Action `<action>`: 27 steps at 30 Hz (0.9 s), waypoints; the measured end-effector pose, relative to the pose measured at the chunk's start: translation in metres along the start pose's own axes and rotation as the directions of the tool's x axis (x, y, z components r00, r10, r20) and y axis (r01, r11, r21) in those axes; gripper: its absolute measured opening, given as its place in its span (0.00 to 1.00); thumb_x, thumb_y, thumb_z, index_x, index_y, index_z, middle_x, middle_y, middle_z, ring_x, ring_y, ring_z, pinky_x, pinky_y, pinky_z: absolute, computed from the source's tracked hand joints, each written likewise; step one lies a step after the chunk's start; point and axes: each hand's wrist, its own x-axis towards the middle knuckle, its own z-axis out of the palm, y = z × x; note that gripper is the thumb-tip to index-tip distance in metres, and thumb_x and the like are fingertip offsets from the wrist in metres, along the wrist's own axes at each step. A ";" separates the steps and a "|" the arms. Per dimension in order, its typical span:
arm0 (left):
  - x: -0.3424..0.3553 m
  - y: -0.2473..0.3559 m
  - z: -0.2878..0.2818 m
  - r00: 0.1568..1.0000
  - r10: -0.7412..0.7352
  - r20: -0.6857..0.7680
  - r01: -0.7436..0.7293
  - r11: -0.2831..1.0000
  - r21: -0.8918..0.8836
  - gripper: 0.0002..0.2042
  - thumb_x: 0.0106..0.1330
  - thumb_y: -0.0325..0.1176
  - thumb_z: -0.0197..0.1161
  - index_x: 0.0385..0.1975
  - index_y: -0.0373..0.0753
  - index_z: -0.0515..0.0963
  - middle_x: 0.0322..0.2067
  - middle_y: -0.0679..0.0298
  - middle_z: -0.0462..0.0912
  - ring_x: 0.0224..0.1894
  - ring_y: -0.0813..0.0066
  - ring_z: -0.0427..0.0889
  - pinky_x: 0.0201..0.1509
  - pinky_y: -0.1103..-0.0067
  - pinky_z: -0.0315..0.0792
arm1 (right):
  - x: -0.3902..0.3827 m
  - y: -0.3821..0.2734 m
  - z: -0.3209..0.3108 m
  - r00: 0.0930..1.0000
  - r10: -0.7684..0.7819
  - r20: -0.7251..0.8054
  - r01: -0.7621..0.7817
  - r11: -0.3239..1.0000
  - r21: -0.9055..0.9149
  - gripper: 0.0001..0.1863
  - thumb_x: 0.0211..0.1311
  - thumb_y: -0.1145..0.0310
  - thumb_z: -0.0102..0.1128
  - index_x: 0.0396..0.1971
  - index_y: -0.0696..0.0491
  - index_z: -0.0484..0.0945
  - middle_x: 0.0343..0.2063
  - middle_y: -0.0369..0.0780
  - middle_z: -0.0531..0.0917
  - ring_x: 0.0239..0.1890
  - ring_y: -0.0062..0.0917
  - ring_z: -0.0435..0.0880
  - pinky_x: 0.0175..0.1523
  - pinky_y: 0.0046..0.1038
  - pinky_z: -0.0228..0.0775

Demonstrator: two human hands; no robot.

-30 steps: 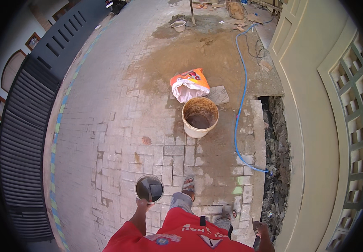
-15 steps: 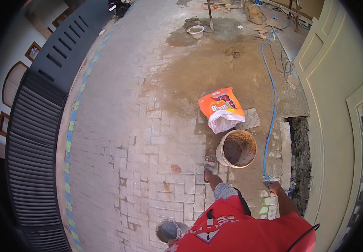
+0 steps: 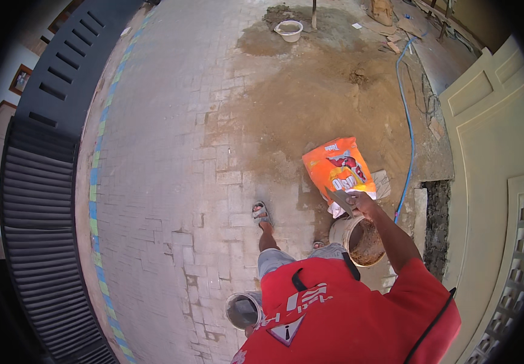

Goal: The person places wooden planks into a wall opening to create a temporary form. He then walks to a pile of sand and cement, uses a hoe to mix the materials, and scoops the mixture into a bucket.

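My right hand (image 3: 362, 204) is closed on a trowel (image 3: 342, 202), its flat blade pointing up and left over the lower end of an orange and white bag (image 3: 339, 167). Below that hand is a large pale bucket (image 3: 342, 232), its inner wall coated brown, partly covered by my forearm. On my left side, a smaller grey bucket (image 3: 235, 313) is held tilted by my left hand (image 3: 250, 330). Only a small part of that hand shows at the bucket's edge; my red shirt hides the rest.
A blue hose (image 3: 411, 139) runs along the right, beside a pale gate (image 3: 480, 133) and a narrow trench (image 3: 436, 215). Wet sand (image 3: 310, 103) spreads over the paving ahead. Farther off stands a white basin (image 3: 288, 30). A dark slatted gate (image 3: 37, 200) lines the left side.
My right hand has lifted the trowel from beside the hose to above the large bucket and bag. I have stepped forward, and the small bucket has come along with my left hand.
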 end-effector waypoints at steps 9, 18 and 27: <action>0.087 0.198 0.224 0.831 0.294 0.472 -0.552 0.535 0.639 0.19 0.59 0.32 0.48 0.51 0.39 0.65 0.45 0.56 0.74 0.44 0.54 0.77 0.44 0.57 0.75 | 0.085 -0.022 0.033 0.941 0.162 -0.297 0.019 0.851 0.526 0.18 0.62 0.69 0.48 0.52 0.51 0.68 0.31 0.34 0.79 0.26 0.19 0.78 0.27 0.25 0.73; -0.007 0.280 0.561 0.860 0.317 0.399 -0.506 0.620 0.600 0.23 0.54 0.20 0.46 0.53 0.38 0.61 0.42 0.50 0.75 0.33 0.57 0.81 0.31 0.64 0.81 | 0.107 -0.012 0.023 0.910 0.186 -0.369 0.185 0.616 0.766 0.18 0.62 0.69 0.44 0.53 0.53 0.67 0.32 0.37 0.78 0.26 0.19 0.77 0.24 0.24 0.71; -0.088 0.222 0.789 0.732 0.063 0.678 -0.625 0.458 0.632 0.26 0.51 0.17 0.45 0.53 0.42 0.62 0.44 0.51 0.73 0.34 0.54 0.81 0.27 0.64 0.82 | 0.143 0.046 -0.026 0.476 0.281 -0.833 -0.307 0.941 0.142 0.26 0.49 0.71 0.58 0.52 0.54 0.67 0.26 0.41 0.78 0.21 0.29 0.79 0.17 0.31 0.69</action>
